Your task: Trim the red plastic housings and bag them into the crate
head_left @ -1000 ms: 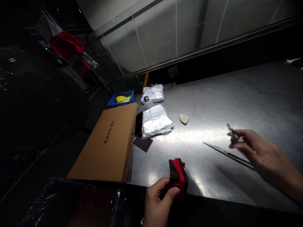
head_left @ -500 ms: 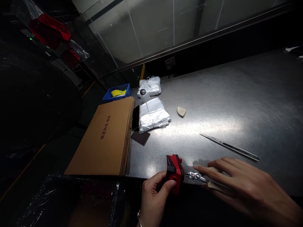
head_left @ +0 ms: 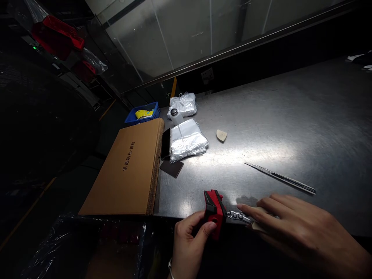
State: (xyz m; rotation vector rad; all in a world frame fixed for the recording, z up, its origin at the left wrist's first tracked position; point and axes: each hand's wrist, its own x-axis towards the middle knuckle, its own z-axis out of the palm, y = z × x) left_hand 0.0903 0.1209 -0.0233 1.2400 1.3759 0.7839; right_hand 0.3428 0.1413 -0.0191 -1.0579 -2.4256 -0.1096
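left hand (head_left: 193,242) gripping red block (head_left: 214,211), right hand (head_left: 302,228) closed over metal tool (head_left: 238,217) — partly hidden

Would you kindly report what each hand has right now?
Left hand grips red-and-black block; right hand over small metal snips beside it; steel tweezers lie beyond.

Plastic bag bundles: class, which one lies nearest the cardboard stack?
The front bundle, beside the cardboard stack; the other sits farther back, behind the bottle.

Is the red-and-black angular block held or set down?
Held: the red-and-black block sits in the left hand, thumb pressed on its side.
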